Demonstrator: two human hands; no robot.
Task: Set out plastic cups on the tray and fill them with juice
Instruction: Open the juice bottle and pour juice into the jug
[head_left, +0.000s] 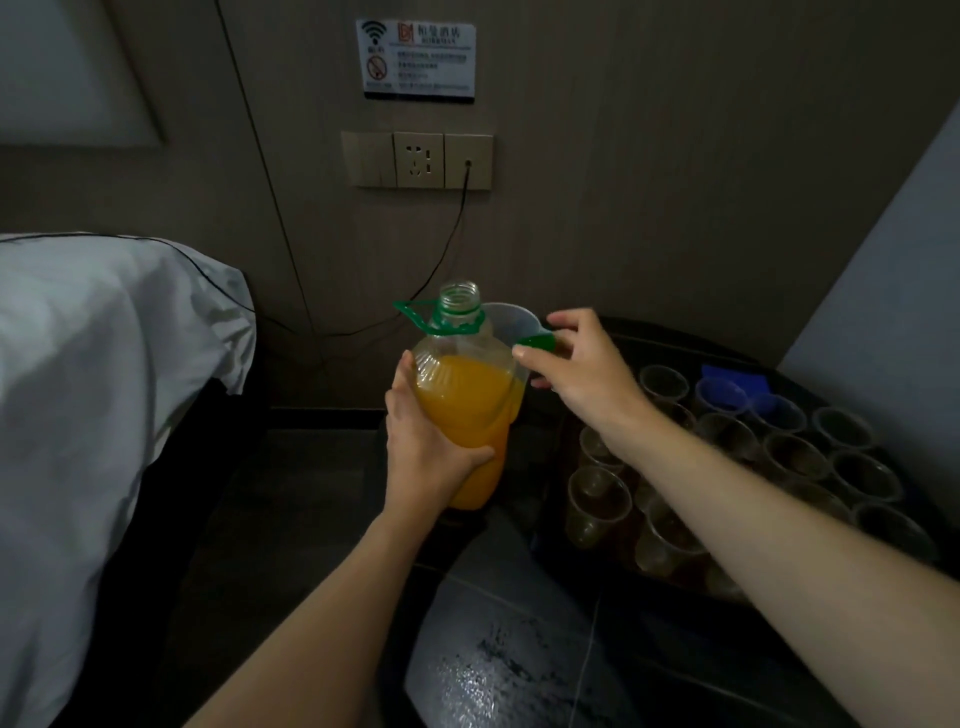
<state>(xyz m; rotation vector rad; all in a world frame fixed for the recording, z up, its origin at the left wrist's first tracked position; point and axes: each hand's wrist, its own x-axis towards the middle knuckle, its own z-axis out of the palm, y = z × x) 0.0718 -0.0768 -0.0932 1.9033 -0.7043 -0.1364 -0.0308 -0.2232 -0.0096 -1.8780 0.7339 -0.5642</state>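
Note:
My left hand (423, 441) grips the lower body of a clear juice bottle (462, 395), about half full of orange juice and held upright. Its mouth is uncapped, and a green carry ring (415, 313) sits around the neck. My right hand (592, 374) is just right of the bottle's shoulder and pinches the green cap (537, 341) in its fingertips. Several clear plastic cups (597, 501) stand upright and empty on a dark tray (670, 340) at the right, partly hidden by my right forearm.
A translucent jug (511, 317) stands right behind the bottle. Something blue (735, 379) lies at the tray's far side. A bed with white linen (104, 389) fills the left. On the wall are a socket (418, 158) and hanging black cables. Below is glossy dark floor.

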